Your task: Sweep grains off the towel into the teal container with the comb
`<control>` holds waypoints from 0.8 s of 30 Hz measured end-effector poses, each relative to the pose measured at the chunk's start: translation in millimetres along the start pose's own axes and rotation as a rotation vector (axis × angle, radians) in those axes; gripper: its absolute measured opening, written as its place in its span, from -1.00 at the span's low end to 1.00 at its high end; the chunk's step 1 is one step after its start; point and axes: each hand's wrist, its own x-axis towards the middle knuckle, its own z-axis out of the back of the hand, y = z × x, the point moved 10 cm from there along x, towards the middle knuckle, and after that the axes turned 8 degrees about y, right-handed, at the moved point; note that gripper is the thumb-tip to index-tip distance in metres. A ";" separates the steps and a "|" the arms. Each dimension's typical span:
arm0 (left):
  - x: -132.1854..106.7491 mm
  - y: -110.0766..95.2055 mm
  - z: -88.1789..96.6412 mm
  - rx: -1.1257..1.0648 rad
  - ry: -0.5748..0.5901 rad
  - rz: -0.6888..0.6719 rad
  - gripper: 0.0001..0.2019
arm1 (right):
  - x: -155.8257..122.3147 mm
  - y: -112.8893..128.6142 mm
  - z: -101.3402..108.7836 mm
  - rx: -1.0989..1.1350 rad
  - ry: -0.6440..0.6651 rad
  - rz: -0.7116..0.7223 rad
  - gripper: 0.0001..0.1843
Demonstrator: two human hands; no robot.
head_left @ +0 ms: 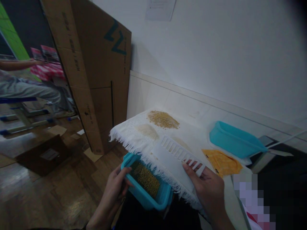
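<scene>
My left hand (117, 183) grips the rim of a blue plastic basket (163, 204) below the table's front edge. Inside it lies a layer of small yellow-green beans (145, 179). My right hand (208, 188) is closed on a white slotted plastic scraper (175, 159), which rests over the white fringed cloth (134, 124) on the table. On that cloth a pile of tan beans (163, 119) sits toward the back. Nearer the front is a patch of pale grains (146, 131), and another pale patch (181, 143) shows just behind the scraper.
A second blue basket (235, 137) stands at the table's right, with a folded yellow cloth (223, 161) in front. To the left a tall cardboard box (100, 70) rises beside the table. Cardboard pieces lie on the floor. A person (28, 83) sits farther left.
</scene>
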 end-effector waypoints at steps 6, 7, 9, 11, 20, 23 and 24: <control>0.0 -0.6 0.7 0.005 0.003 -0.007 -0.73 | -1.5 -1.0 -0.4 0.036 0.031 -0.025 -0.59; -0.3 -0.7 0.4 0.001 0.005 -0.007 -0.72 | -2.1 -2.7 -0.2 0.042 0.037 -0.034 -0.59; -1.0 -1.0 -1.0 -0.007 0.015 -0.005 -0.70 | -3.3 -6.6 1.3 0.047 0.033 -0.057 -0.57; -1.7 -1.3 -1.9 -0.004 0.020 -0.003 -0.70 | -3.8 -8.3 3.7 0.030 0.014 -0.065 -0.57; 0.6 0.6 -0.5 0.028 0.018 0.001 -0.71 | -6.3 -12.4 -1.3 0.015 0.054 -0.064 -0.57; 0.8 1.3 0.6 0.015 0.011 0.005 -0.72 | -7.9 -10.9 -2.9 0.012 0.076 -0.054 -0.59; 0.9 1.4 0.4 0.006 0.014 0.005 -0.72 | -7.8 -9.9 -2.9 0.009 0.081 -0.052 -0.60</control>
